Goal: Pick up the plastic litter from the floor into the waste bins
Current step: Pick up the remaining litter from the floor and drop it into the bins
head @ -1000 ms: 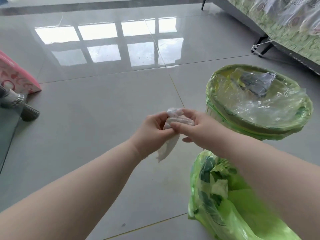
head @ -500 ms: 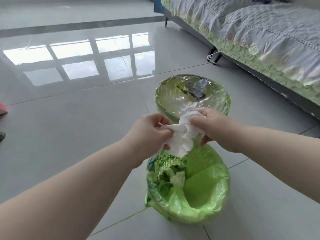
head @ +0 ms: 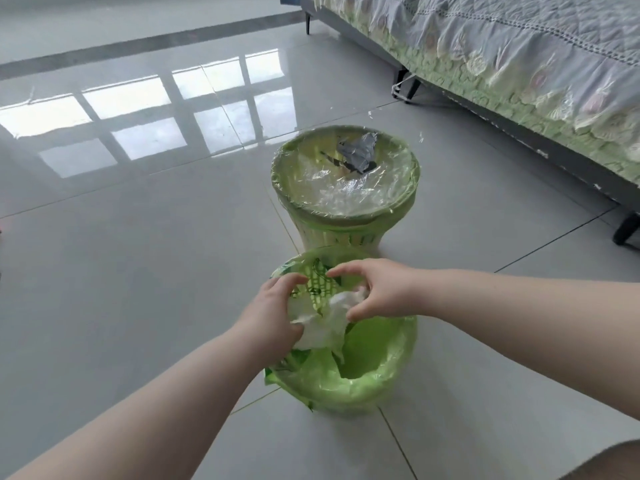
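Green bins, white litter

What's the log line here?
phase: deposit | left hand: grips white plastic | right hand: pinches it | position: over near bin

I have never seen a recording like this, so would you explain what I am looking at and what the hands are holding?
There is no machine here: a person wears a camera on the head, looking down at their two bare hands. The left hand and right hand together hold a crumpled piece of white plastic over the near waste bin, which is lined in green. Behind it stands a second bin, clear-lined, with a grey scrap inside. Both stand on a tiled floor, with a bed on the right.
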